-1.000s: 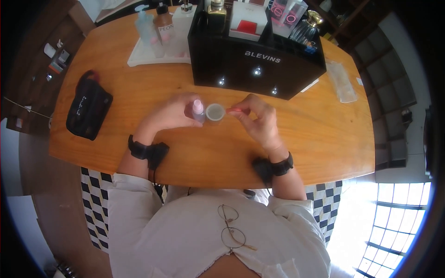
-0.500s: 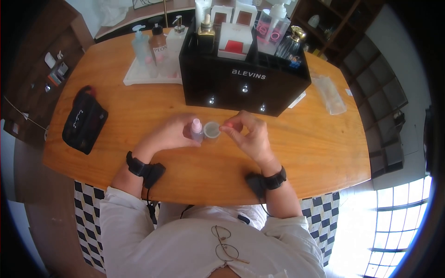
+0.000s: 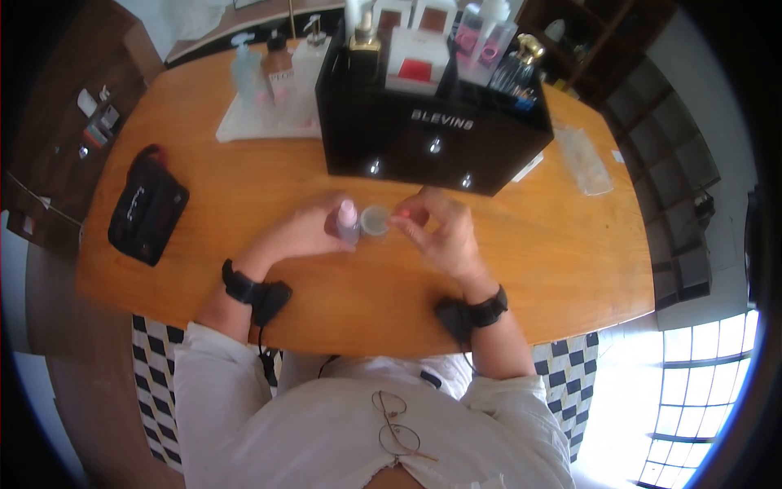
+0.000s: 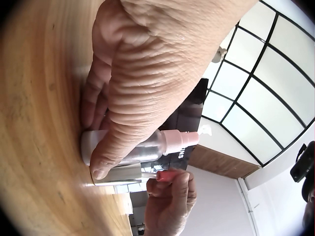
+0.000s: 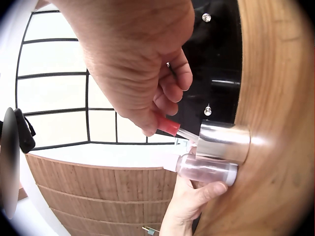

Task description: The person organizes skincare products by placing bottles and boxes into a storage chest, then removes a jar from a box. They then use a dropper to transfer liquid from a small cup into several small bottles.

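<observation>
A small clear spray bottle (image 3: 348, 222) with a pink top stands upright on the table, and my left hand (image 3: 314, 226) grips it with thumb and fingers around its sides. Right beside it is a shiny silver cup (image 5: 224, 141) with an open top (image 3: 375, 220); the left thumb tip lies near its base in the left wrist view. My right hand (image 3: 444, 232) pinches a thin tool by its red handle (image 5: 168, 126) between thumb and forefinger. The tool's slim clear stem (image 5: 188, 135) slants down to the cup's mouth, where its end is hidden.
A black drawer box (image 3: 407, 151) with cosmetics on top stands just beyond the hands. Left of it, pump bottles (image 3: 279, 75) stand on a white tray (image 3: 232, 130). A black pouch (image 3: 148, 212) lies at far left, and a clear plastic bag (image 3: 585, 163) at right.
My right hand has come closer to the cup, bringing the red-handled tool to its mouth. The left hand keeps its grip on the spray bottle. The head view has shifted slightly.
</observation>
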Motion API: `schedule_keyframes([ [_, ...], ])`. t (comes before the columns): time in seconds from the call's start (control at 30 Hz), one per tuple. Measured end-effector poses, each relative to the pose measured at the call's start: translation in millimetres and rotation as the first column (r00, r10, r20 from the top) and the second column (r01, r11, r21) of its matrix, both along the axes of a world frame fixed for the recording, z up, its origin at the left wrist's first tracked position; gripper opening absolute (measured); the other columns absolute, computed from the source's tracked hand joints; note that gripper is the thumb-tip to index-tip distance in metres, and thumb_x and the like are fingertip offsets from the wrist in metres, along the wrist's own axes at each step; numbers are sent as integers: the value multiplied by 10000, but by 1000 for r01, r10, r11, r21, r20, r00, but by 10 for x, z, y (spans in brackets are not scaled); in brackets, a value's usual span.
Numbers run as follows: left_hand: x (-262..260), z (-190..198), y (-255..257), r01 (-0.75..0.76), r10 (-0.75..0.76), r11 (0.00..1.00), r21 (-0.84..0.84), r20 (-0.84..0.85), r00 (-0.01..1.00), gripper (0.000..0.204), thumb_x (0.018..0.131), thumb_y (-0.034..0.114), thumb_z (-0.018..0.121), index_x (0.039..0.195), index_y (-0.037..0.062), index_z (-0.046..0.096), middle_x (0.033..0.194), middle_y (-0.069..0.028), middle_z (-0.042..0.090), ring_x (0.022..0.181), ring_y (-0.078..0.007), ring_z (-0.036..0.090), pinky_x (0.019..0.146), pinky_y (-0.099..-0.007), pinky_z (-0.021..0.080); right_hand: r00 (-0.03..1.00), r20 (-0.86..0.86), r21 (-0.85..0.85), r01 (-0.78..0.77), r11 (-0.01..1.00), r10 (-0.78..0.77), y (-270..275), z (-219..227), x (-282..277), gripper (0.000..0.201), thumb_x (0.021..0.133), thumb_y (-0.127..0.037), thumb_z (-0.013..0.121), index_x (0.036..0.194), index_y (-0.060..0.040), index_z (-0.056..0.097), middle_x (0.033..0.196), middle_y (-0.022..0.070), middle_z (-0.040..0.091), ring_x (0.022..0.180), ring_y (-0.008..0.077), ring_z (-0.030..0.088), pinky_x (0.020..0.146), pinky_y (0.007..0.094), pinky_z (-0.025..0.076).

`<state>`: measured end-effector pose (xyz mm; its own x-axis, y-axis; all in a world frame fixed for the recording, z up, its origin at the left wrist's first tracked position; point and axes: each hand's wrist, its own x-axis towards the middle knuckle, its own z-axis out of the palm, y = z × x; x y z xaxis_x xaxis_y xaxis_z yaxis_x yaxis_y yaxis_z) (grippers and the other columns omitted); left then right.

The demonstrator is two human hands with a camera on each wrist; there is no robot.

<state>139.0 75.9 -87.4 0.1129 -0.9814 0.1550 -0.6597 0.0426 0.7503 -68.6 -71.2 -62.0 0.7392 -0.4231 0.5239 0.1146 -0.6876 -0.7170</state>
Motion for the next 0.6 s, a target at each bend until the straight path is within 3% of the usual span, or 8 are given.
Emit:
schedule_keyframes([
  [0.13, 11, 49, 14, 37, -37, 999, -28, -1, 999, 437, 676, 144, 889, 1008, 63, 617, 942, -87, 649, 860, -240, 634, 768, -354, 511, 999, 45, -27, 21, 999, -20, 22, -15, 5, 132, 811, -73, 811, 820, -12, 694, 746, 62, 654, 578, 128, 601, 547, 256, 484],
  [0.33, 49, 17, -4, -50, 50, 997, -54, 9, 999, 397, 681, 108, 881, 958, 60, 601, 927, -68, 642, 864, -230, 636, 762, -336, 504, 993, 118, -31, 27, 999, -23, 9, 30, -2, 93, 828, -54, 791, 806, -22, 706, 736, 51, 667, 569, 103, 573, 534, 242, 460],
  [0.43, 72, 18, -22, -67, 84, 985, -156, 103, 991, 377, 693, 92, 873, 946, 59, 596, 914, -60, 640, 854, -223, 639, 754, -328, 502, 990, 137, -30, 50, 998, -45, 27, 48, -6, 98, 827, -59, 794, 803, -23, 706, 729, 48, 670, 559, 97, 561, 532, 237, 453],
  [0.6, 55, 66, -22, -145, 157, 966, -212, 38, 987, 350, 724, 97, 866, 957, 69, 606, 909, -48, 646, 876, -200, 650, 779, -324, 506, 991, 118, -21, 62, 998, -59, 26, 38, -15, 99, 829, -55, 795, 805, -27, 702, 725, 38, 677, 554, 79, 554, 533, 223, 449],
])
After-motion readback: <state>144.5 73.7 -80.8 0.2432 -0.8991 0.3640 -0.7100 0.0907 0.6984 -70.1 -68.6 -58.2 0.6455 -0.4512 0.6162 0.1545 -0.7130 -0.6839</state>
